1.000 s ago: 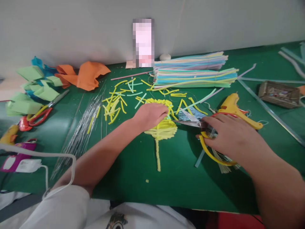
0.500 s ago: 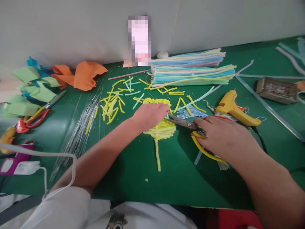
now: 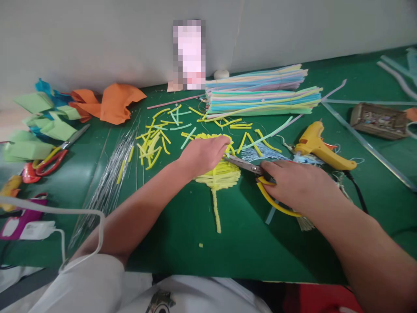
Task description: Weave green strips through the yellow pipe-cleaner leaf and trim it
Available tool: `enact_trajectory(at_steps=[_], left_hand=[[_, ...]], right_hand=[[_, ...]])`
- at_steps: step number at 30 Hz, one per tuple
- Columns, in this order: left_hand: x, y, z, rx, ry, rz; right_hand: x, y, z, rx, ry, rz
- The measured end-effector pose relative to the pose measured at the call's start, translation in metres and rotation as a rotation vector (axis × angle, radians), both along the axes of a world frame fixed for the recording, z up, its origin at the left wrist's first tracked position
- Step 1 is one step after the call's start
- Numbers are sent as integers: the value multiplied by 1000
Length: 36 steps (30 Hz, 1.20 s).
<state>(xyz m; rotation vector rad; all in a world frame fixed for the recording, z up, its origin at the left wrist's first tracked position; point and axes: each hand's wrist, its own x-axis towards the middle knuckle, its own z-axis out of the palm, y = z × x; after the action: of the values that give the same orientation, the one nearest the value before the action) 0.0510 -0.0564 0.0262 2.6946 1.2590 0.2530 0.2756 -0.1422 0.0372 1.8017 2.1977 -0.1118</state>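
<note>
My left hand (image 3: 208, 152) is closed in a pinch over a yellow leaf-shaped piece made of pipe cleaners (image 3: 220, 179), which has a stem pointing toward me. A pale green bit of pipe cleaner (image 3: 227, 155) shows at its fingertips; the rest of what it grips is hidden. From the right, my right hand (image 3: 293, 184) grips yellow-handled scissors (image 3: 246, 165), their blade tips close to the left fingers and over the leaf's right side. Short yellow pipe-cleaner pieces (image 3: 151, 148) lie scattered beyond the left hand.
Bundled pastel pipe cleaners (image 3: 263, 102) lie at the back. A yellow glue gun (image 3: 325, 148) and a small brown box (image 3: 379, 121) sit on the right. Metal wires (image 3: 112, 174), red-and-yellow-handled scissors (image 3: 54, 156) and orange sheets (image 3: 119, 102) are on the left. A white cable (image 3: 65, 209) crosses my left arm.
My right hand and the scissors have shifted slightly left, with the blades nearer the left fingertips. My left hand has turned and moved a little left. The leaf stays in place.
</note>
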Motion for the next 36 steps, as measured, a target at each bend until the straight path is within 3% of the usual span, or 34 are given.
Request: enact_trajectory(at_steps=[12,26,29,36], left_hand=[[-3,1,-4,-7,-82,32],[-3,0,0,-67,-145,91],[-4,1,1,-172,-259,127],[-12,18,-1,-657,-612,318]], right_hand=[[-12,2,6,-93,-10,-43],[-17,2,0,-27,-9,-68],[-16,2,0,-16,-13,-63],[-14,3,1,-70,-25,-85]])
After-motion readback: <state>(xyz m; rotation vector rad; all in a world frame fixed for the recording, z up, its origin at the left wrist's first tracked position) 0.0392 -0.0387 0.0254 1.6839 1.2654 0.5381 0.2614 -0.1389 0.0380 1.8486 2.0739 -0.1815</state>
